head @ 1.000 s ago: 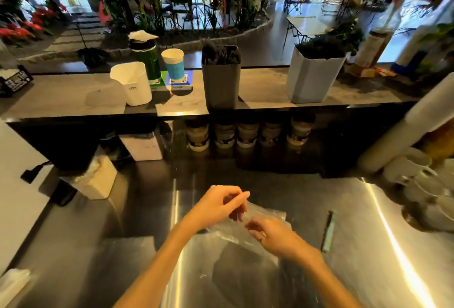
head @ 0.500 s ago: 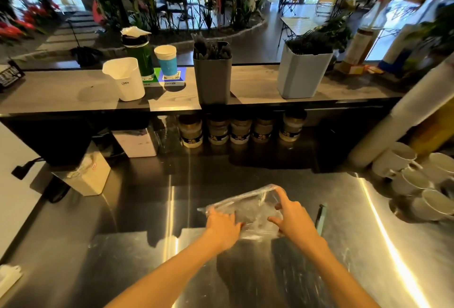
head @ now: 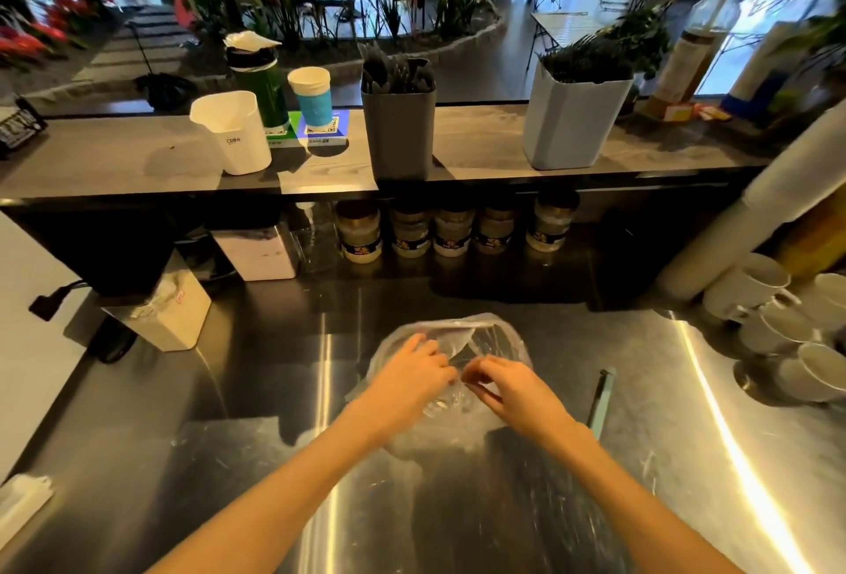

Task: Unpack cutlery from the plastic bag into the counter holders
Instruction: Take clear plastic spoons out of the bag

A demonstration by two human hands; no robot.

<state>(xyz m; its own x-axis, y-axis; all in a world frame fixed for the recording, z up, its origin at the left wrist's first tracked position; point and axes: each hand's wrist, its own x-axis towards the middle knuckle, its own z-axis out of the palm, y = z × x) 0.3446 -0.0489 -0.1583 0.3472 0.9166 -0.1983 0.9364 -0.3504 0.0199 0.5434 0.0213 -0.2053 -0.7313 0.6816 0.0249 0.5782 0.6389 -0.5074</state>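
Observation:
A clear plastic bag [head: 492, 337] lies crumpled on the steel worktop [head: 256, 445] in front of me. My left hand [head: 412, 372] and my right hand [head: 508, 383] both rest on it, fingers pinching the film near the middle. What is inside the bag I cannot make out. On the raised counter stand three holders: a dark grey holder [head: 403, 134] full of black cutlery, a light grey holder [head: 572, 120] packed with black forks, and a white holder [head: 235, 134] whose inside is hidden.
A thin greenish strip [head: 600, 395] lies on the worktop to the right of the bag. White mugs [head: 778, 331] cluster at the right edge. Jars [head: 451, 230] line the shelf under the counter. A white box [head: 160, 312] stands at the left.
The bag has been pressed down and bunched on the worktop. My hands have drawn together from its edges to its middle.

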